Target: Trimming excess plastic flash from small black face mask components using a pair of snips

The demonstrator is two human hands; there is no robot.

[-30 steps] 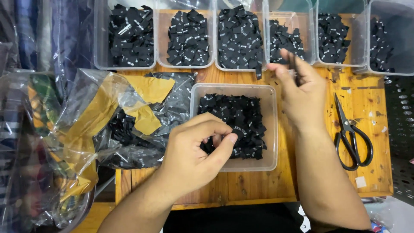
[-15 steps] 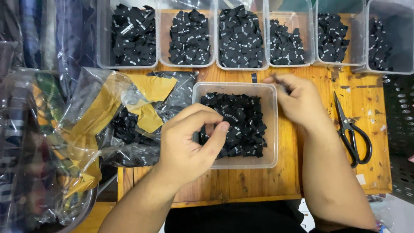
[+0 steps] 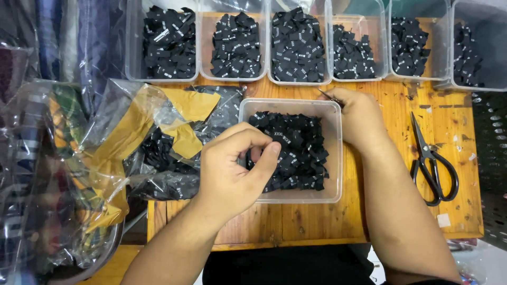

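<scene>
Sorting step: left hand [image 3: 232,169] pinches small black woven labels [image 3: 296,153] inside the clear plastic tub [image 3: 338,158]; right hand [image 3: 359,119], closed on slim metal tweezers [image 3: 330,97], grips its far rim. Next calls for separating one label.

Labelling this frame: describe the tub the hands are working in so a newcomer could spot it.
On the wooden table, find the row of clear tubs along the far edge. The clear tub sits alone nearer the person, between the left hand and right hand, the only one outside that row.
</scene>
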